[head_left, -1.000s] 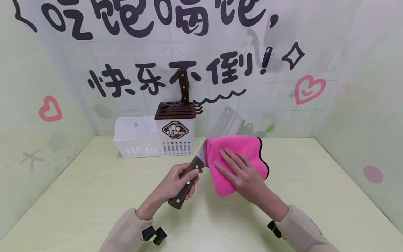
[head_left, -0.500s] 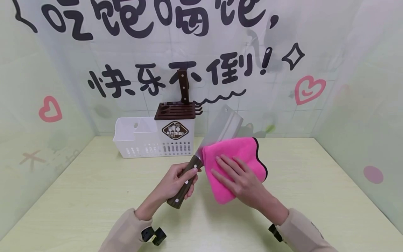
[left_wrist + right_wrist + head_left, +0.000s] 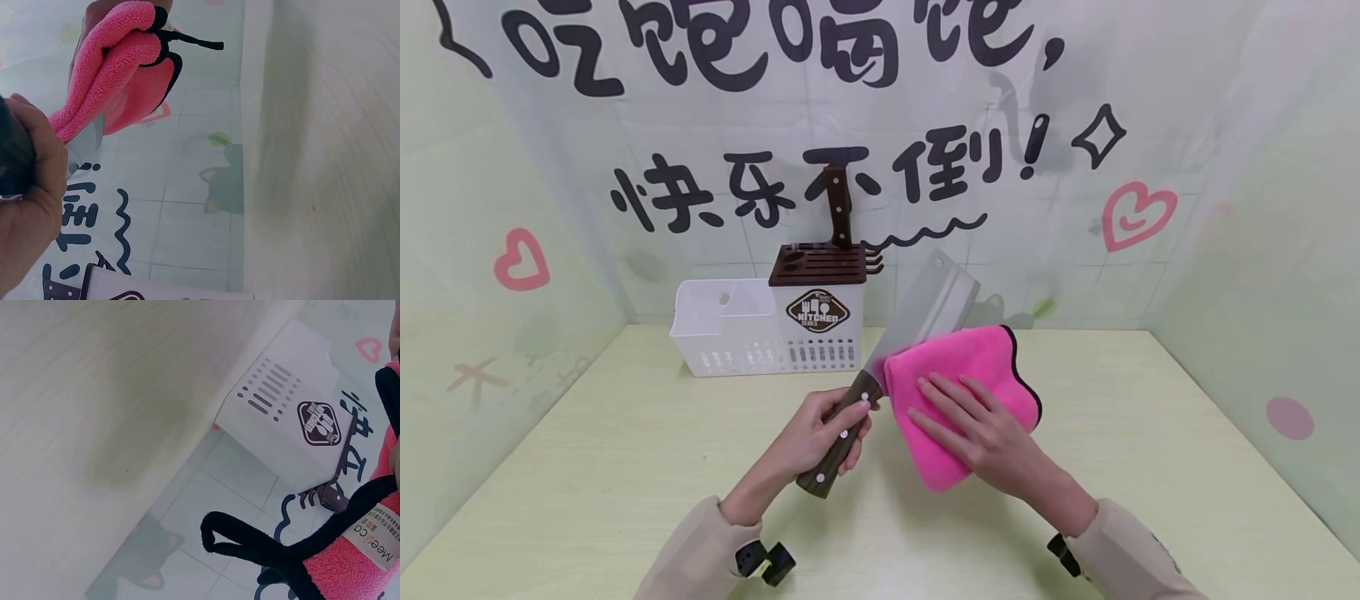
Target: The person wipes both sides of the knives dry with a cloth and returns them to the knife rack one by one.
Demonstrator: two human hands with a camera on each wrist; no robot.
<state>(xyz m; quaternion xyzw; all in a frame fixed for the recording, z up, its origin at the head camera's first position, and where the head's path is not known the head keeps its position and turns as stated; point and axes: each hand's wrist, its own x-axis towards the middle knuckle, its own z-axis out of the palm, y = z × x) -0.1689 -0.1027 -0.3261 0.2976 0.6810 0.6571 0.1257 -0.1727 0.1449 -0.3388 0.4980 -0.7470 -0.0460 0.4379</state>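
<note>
Across the back wall [image 3: 1045,250] in front of me runs big black Chinese lettering: an upper line [image 3: 730,80], its tops cut off, where I make out 吃饱 and, after a clipped character, 饱 with a comma, and beneath it a lower line [image 3: 837,155] reading 快乐不倒!, its 不 partly hidden by a dark knife handle [image 3: 838,206]. The white holder [image 3: 760,354] bears a diamond-shaped badge [image 3: 817,311] saying KITCHEN SERIES. On the pink cloth [image 3: 350,569], the right wrist view shows a pale tag [image 3: 374,534] marked Meesica, its smaller print too blurred to read.
</note>
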